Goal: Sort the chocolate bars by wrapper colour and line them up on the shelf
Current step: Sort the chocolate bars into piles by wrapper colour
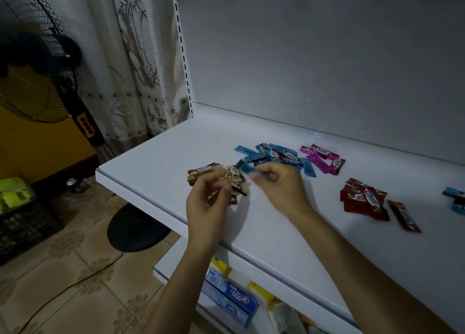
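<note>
On the white shelf (161, 152) lie chocolate bars in colour groups. A beige pile (205, 172) sits at the left, a blue pile (274, 155) behind the hands, a pink group (324, 157) further right, and a red pile (364, 199) at the right. My right hand (279, 185) pinches a blurred blue bar (245, 169) just above the shelf, between the beige and blue piles. My left hand (208, 200) hovers over the beige pile with fingers curled; a beige wrapper shows between them, but I cannot tell if it is held.
Two more blue bars (455, 198) lie at the right edge. A lower shelf holds toothpaste boxes (229, 296). A standing fan (45, 64) and its base (136, 230) are to the left, with a curtain (125, 57) behind and a black crate (22, 223) on the tiled floor.
</note>
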